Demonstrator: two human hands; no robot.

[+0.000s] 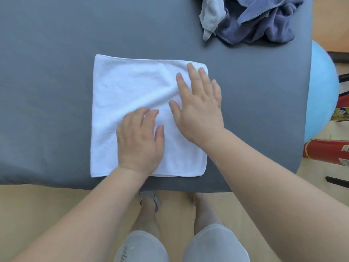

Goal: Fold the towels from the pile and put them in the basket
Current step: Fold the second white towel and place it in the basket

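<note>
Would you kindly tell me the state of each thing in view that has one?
white towel: spread flat on the table, layered at its near edge, one diagonal wrinkle.
left hand: open, pressing flat on the white towel.
right hand: open, flat on the white towel.
pile of towels: crumpled, unfolded, at the table's far edge.

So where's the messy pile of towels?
In the head view, the pile of towels sits at the far right end of the table, beyond the white towel.

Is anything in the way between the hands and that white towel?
Nothing visible: the left hand and right hand both rest directly on the white towel. The basket is out of view.
</note>
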